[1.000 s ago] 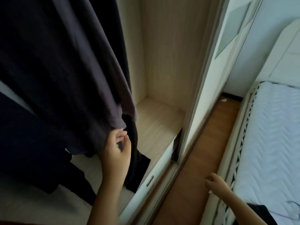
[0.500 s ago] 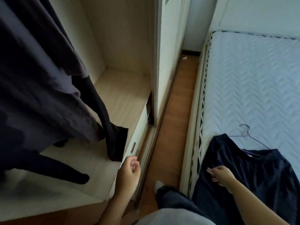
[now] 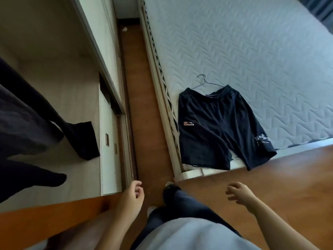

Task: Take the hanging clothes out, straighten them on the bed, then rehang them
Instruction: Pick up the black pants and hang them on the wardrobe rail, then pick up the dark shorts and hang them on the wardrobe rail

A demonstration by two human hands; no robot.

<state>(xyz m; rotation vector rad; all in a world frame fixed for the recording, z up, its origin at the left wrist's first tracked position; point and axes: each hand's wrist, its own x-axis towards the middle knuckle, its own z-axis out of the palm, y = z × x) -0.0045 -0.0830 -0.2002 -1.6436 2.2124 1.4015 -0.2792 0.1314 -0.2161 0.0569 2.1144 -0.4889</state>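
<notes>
A pair of dark navy shorts (image 3: 214, 127) lies flat on the near corner of the white quilted bed (image 3: 252, 51), its legs hanging over the foot edge. A thin wire hanger (image 3: 207, 83) sticks out at the waistband. Dark clothes (image 3: 27, 112) hang in the open wardrobe at the left. My left hand (image 3: 132, 195) hovers low by the wardrobe's edge, fingers loosely curled and holding nothing. My right hand (image 3: 240, 195) is out over the floor, fingers spread, short of the shorts and touching nothing.
A narrow strip of wooden floor (image 3: 142, 109) runs between the wardrobe's sliding door (image 3: 108, 56) and the bed's side. Drawer fronts with small handles (image 3: 107, 139) sit below the hanging space. My feet and dark trousers (image 3: 173, 193) stand at the bed's corner.
My left hand let go of the hanging cloth and dropped away from the wardrobe. My right hand came off the shorts. The view swung right and back, so the whole shorts show.
</notes>
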